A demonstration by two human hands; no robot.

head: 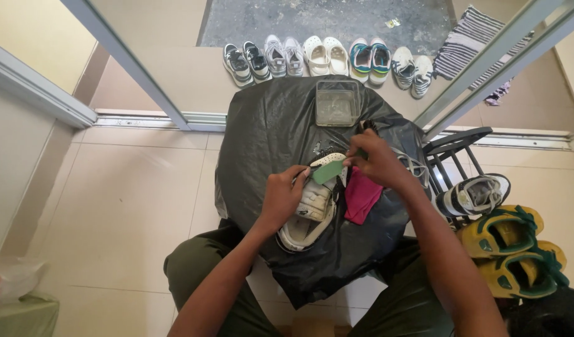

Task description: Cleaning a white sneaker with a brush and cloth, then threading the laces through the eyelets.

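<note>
Left hand (280,196) with its grip closed around a white sneaker (308,212) lying on the black plastic sheet (262,131) over the worktop, right hand (377,162) clamped on a green brush (329,171) touching the sneaker's upper, pink cloth (361,196) just beside, clear tub (337,103) beyond.

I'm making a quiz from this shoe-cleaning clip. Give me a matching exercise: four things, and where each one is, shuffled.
Things:
1. white sneaker
2. green-handled brush
3. clear square plastic tub
4. yellow and green clogs

Places:
A. far edge of the black plastic sheet
B. floor beside the person's right arm
C. in the right hand
D. steadied by the left hand

Pairs: 1-D, 2-C, 3-A, 4-B
</note>
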